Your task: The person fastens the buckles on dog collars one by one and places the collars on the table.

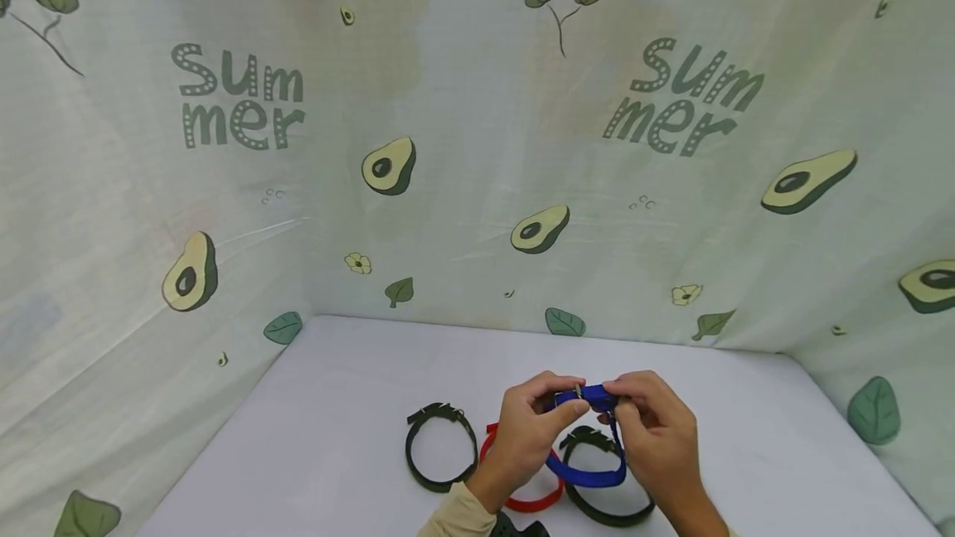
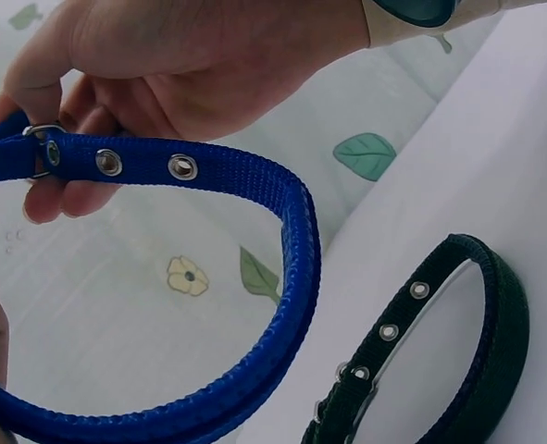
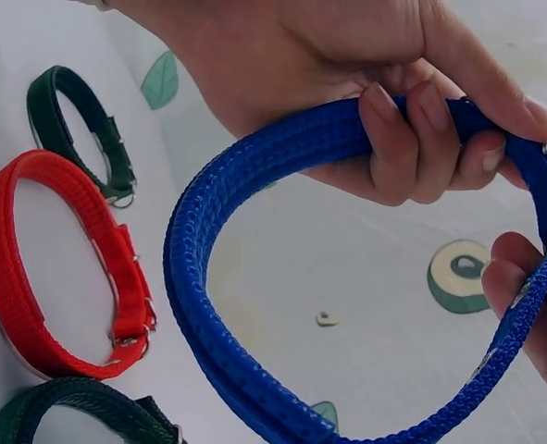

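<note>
Both hands hold a blue collar (image 1: 589, 477) raised in front of the body, its strap bent into a loop. My left hand (image 1: 525, 429) pinches the strap by the metal buckle (image 2: 43, 148), thumb and fingertips on either side. Metal-ringed holes (image 2: 183, 166) line the strap beside it. On the other side, my right hand (image 1: 664, 437) has several fingers curled round the band, as the right wrist view shows. Its thumb or forefinger reaches to the buckle end, close to the left fingertips. Part of the band is hidden behind the fingers.
Below the hands lie a red collar (image 1: 533, 505) and a dark green collar (image 1: 608, 518). Another dark green collar (image 1: 409, 446) lies to the left on the white table (image 1: 336, 437). A black object (image 1: 515, 527) shows at the bottom edge. Printed cloth (image 1: 462, 272) hangs behind.
</note>
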Motion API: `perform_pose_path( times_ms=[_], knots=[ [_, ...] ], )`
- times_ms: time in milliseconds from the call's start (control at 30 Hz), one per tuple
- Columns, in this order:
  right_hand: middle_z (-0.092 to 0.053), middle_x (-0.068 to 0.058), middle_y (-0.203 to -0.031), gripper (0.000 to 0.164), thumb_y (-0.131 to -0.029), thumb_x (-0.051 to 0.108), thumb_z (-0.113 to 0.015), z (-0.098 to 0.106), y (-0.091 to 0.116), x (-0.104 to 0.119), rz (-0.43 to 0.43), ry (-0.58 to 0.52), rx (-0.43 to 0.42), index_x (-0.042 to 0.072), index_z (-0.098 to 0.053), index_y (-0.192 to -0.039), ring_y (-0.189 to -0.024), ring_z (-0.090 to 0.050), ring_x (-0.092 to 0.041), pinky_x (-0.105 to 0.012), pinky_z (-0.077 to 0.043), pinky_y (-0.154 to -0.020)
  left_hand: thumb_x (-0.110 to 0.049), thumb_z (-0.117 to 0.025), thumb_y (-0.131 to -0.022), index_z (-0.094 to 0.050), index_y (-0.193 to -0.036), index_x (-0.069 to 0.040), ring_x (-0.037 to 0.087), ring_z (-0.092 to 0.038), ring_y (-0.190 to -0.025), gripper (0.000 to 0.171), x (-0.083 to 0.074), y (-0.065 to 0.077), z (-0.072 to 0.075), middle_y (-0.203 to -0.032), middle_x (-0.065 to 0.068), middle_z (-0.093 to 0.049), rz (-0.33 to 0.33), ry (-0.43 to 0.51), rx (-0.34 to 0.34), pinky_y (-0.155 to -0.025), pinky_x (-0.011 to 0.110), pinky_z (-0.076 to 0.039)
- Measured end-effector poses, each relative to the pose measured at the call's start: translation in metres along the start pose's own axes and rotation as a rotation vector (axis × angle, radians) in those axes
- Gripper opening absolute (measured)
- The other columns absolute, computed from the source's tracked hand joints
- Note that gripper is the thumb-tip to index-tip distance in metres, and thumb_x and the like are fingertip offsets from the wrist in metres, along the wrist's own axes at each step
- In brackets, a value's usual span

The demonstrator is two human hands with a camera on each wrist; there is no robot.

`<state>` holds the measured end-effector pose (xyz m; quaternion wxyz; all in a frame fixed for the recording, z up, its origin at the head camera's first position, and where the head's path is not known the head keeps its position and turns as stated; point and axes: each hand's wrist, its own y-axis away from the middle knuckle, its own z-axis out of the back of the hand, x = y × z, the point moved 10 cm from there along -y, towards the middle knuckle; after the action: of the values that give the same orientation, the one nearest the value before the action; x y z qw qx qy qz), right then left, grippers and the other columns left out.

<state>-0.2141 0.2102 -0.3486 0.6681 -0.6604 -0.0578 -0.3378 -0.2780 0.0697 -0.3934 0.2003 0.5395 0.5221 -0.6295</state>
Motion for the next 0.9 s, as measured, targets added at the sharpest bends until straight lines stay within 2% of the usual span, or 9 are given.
perform_pose_path(
  times_ms=[167,300,433,533,633,767,833,900],
  knots=[
    [-0.062,-0.010,-0.093,0.042,-0.078,-0.030,-0.054,-0.003,0.002,0.003,0.017,0.062,0.011,0.001,-0.073,-0.100,-0.070,-0.067,-0.013,-0.023,-0.057,-0.058,-0.014,-0.072,-0.094,-0.071,-0.118,-0.005,0.020,-0.069,-0.099,0.025,-0.002,-0.001,0.001,-0.107,0.008,-0.068,-0.028,-0.030,0.018,-0.085,0.032,-0.056],
    [-0.064,-0.006,-0.096,0.043,-0.081,-0.026,-0.056,-0.010,0.004,0.002,0.010,0.105,0.056,0.005,-0.074,-0.105,-0.075,-0.066,-0.012,-0.021,-0.056,-0.060,-0.016,-0.071,-0.095,-0.071,-0.118,-0.007,0.021,-0.068,-0.101,0.025,0.001,-0.003,0.004,-0.110,0.007,-0.069,0.012,-0.043,0.017,-0.086,0.031,-0.056],
    [-0.063,-0.002,-0.097,0.044,-0.084,-0.023,-0.057,-0.016,0.007,0.000,-0.041,0.140,0.109,0.007,-0.074,-0.112,-0.075,-0.066,-0.011,-0.019,-0.055,-0.061,-0.019,-0.071,-0.095,-0.071,-0.115,-0.007,0.014,-0.066,-0.088,0.023,0.005,-0.004,0.008,-0.106,0.005,-0.070,0.065,-0.063,-0.014,-0.076,0.024,-0.055],
    [-0.063,-0.003,-0.098,0.042,-0.087,-0.021,-0.057,-0.019,0.009,-0.005,-0.127,0.089,0.147,0.005,-0.072,-0.117,-0.074,-0.066,-0.013,-0.023,-0.055,-0.059,-0.021,-0.070,-0.096,-0.071,-0.112,-0.008,0.010,-0.059,-0.074,0.021,0.007,-0.004,0.012,-0.096,0.002,-0.067,0.092,-0.068,-0.042,-0.064,0.020,-0.050],
    [-0.064,-0.006,-0.097,0.036,-0.092,-0.016,-0.057,-0.020,0.009,-0.014,-0.285,-0.003,0.163,0.004,-0.070,-0.119,-0.072,-0.067,-0.019,-0.030,-0.057,-0.057,-0.022,-0.069,-0.097,-0.072,-0.110,-0.010,0.009,-0.054,-0.070,0.018,0.006,-0.004,0.014,-0.091,0.003,-0.062,0.090,-0.075,-0.050,-0.061,0.019,-0.047],
    [-0.065,-0.011,-0.101,0.030,-0.096,-0.003,-0.061,-0.021,0.012,-0.026,-0.483,-0.073,0.193,0.005,-0.066,-0.124,-0.075,-0.067,-0.023,-0.035,-0.059,-0.060,-0.022,-0.068,-0.098,-0.072,-0.111,-0.012,0.009,-0.055,-0.072,0.017,0.002,-0.004,0.011,-0.093,0.003,-0.061,0.066,-0.118,-0.015,-0.064,0.019,-0.047],
    [-0.064,-0.012,-0.104,0.030,-0.097,0.004,-0.064,-0.024,0.014,-0.028,-0.534,-0.060,0.234,0.006,-0.065,-0.126,-0.076,-0.067,-0.022,-0.034,-0.059,-0.062,-0.022,-0.066,-0.099,-0.072,-0.114,-0.013,0.008,-0.057,-0.075,0.019,0.001,-0.004,0.007,-0.096,0.003,-0.063,0.061,-0.128,0.019,-0.067,0.019,-0.049],
    [-0.065,-0.012,-0.101,0.030,-0.095,0.010,-0.069,-0.026,0.016,-0.030,-0.575,-0.039,0.260,0.006,-0.065,-0.125,-0.074,-0.066,-0.021,-0.033,-0.058,-0.061,-0.022,-0.065,-0.100,-0.071,-0.117,-0.013,0.009,-0.058,-0.079,0.020,0.000,-0.003,0.004,-0.099,0.001,-0.064,0.057,-0.128,0.044,-0.070,0.020,-0.051]
  ],
)
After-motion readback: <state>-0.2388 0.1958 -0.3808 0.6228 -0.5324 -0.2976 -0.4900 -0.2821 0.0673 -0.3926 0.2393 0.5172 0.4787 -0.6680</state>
